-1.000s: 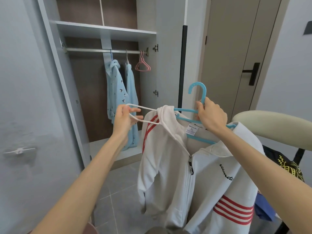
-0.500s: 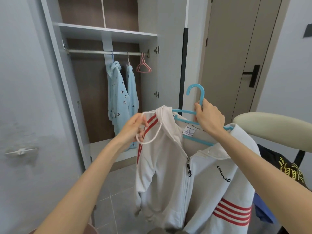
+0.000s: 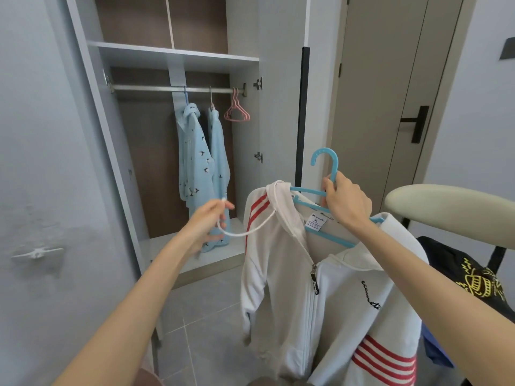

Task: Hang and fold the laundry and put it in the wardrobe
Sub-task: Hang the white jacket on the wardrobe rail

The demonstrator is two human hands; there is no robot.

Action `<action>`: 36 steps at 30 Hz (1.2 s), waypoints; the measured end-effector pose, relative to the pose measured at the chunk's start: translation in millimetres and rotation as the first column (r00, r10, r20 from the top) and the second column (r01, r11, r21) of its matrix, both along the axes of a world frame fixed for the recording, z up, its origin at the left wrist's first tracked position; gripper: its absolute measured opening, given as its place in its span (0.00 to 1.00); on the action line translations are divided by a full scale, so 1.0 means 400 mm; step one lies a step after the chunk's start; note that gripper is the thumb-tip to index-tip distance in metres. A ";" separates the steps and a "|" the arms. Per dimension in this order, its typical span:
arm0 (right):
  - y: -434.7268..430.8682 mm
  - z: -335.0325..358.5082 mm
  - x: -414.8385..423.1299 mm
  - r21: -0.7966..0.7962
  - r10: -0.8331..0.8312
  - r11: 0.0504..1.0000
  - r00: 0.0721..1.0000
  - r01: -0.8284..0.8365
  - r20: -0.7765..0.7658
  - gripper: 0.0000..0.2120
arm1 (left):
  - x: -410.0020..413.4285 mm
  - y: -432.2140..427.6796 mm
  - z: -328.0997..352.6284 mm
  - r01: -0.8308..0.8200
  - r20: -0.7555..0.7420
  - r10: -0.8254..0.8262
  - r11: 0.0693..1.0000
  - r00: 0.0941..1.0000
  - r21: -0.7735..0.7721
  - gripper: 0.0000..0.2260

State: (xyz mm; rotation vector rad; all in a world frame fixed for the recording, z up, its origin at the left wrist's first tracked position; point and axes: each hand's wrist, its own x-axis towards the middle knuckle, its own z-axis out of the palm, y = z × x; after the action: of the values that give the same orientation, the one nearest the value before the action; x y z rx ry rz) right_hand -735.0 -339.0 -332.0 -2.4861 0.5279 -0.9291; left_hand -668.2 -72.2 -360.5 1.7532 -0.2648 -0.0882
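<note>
Your left grip point(image 3: 207, 224) has sunk lower than a moment ago, and the drawstring point(image 3: 245, 234), pulled out straight a second back, now sags in a slack loop from the hood. You are pinching only the cord's tip between thumb and forefinger, which looks like evening it out so it won't dangle once the garment hangs.

Your right grip point(image 3: 347, 203) is clenched around the neck of the blue hanger point(image 3: 324, 160), just under the hook. That leaves the hook free and carries the whole weight of the white hoodie point(image 3: 278, 274). The hoodie sits on the hanger, zipped partway, held in the air in front of the open wardrobe point(image 3: 178, 54) and not yet inside.

On the rail point(image 3: 156, 88), two light blue garments point(image 3: 195, 162) hang beside spare pink hangers point(image 3: 237, 114), with bare rail to their left. A black printed garment point(image 3: 468, 277) waits at your right, so I judge more laundry remains.
</note>
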 end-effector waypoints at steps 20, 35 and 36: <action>-0.027 0.020 -0.040 -0.164 0.310 0.942 0.947 -0.294 0.079 0.09 | 0.023 -0.162 0.067 -0.385 0.569 0.069 0.802 0.820 0.457 0.21; -0.008 -0.018 -0.052 -0.203 0.389 0.902 0.921 -0.381 0.001 0.10 | -0.017 -0.138 0.069 -0.383 0.526 0.169 0.863 0.834 0.330 0.11; -0.011 -0.021 -0.051 -0.182 0.403 0.899 0.915 -0.398 -0.010 0.10 | -0.016 -0.136 0.078 -0.320 0.331 0.252 0.932 0.909 0.172 0.11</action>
State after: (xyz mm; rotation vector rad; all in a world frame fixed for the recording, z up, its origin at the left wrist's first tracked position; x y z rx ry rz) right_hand -755.6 -343.5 -340.5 -2.5928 -0.0895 -0.8710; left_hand -674.5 -126.7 -329.2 2.0113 -0.2211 0.3850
